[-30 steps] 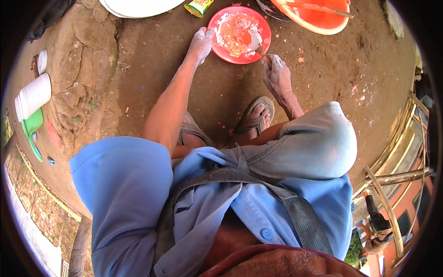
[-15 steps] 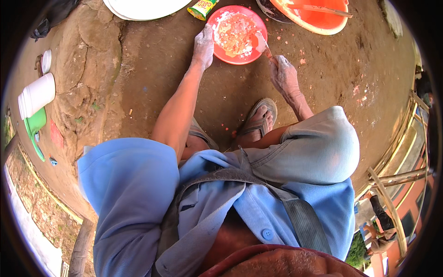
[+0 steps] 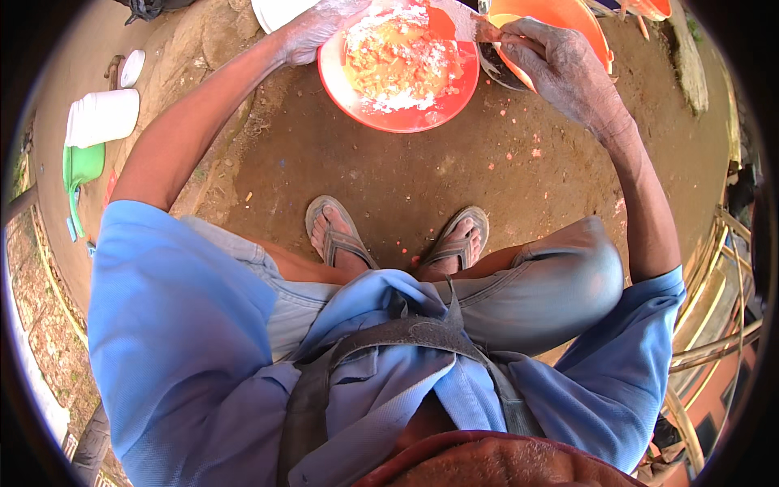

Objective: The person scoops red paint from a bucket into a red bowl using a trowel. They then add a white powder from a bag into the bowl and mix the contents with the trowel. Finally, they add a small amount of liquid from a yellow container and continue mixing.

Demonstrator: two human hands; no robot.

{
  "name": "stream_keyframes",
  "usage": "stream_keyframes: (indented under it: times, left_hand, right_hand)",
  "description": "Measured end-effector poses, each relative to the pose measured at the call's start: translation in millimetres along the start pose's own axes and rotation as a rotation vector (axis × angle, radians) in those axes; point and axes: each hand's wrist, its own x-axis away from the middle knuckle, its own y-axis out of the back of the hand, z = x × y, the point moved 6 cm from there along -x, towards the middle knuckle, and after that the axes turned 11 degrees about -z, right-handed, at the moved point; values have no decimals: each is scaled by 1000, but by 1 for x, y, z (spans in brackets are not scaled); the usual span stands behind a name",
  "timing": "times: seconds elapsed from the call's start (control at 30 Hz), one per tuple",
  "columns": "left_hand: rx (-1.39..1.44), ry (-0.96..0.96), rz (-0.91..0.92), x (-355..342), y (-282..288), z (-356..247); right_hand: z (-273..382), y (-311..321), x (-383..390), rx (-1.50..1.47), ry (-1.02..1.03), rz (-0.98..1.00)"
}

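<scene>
A red plate [image 3: 398, 126] is at the top centre, heaped with a crumbly orange mixture [image 3: 393, 65] dusted with white powder. My left hand [image 3: 329, 28], whitened with powder, grips the plate's left rim; some of its fingers are hidden behind the rim. In my right hand [image 3: 560, 65] is the reddish handle of a putty knife [image 3: 462, 23]. Its pale, flared blade lies over the plate's far right side, against the mixture. The fingers of this hand are closed round the handle.
An orange tub [image 3: 596, 24] and a dark pan [image 3: 499, 69] stand beyond the plate on the right. A white container [image 3: 272, 12] lies at the far left. On the left are a white bucket [image 3: 109, 116] and a green scoop-like vessel [image 3: 85, 166]. Orange crumbs dot the dirt ground [image 3: 454, 162].
The plate has come up and looks larger, with my left hand still on its rim. My right hand has moved up and right, and the blade now crosses the plate's far right side.
</scene>
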Motion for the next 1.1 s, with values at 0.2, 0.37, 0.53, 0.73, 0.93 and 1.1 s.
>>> stream_keyframes:
  times: [0.2, 0.37, 0.53, 0.73, 0.93, 1.1]
  left_hand:
    - [237, -114, -255, 50, 27, 6]
    - [317, -258, -515, 60, 48, 52]
    - [412, -362, -624, 71, 54, 66]
    - [400, -348, -827, 83, 80, 88]
    - [394, -333, -1033, 96, 80, 116]
    - [413, -358, -1057, 101, 88, 113]
  right_hand:
    - [31, -48, -13, -123, 65, -67]
    - [38, -61, -20, -152, 143, -69]
    - [48, -106, -9, -97, 214, -152]
    - [38, -132, -33, 102, 178, -118]
    - [72, -185, -2, -285, -200, -3]
    - [68, -176, -21, -193, 60, -98]
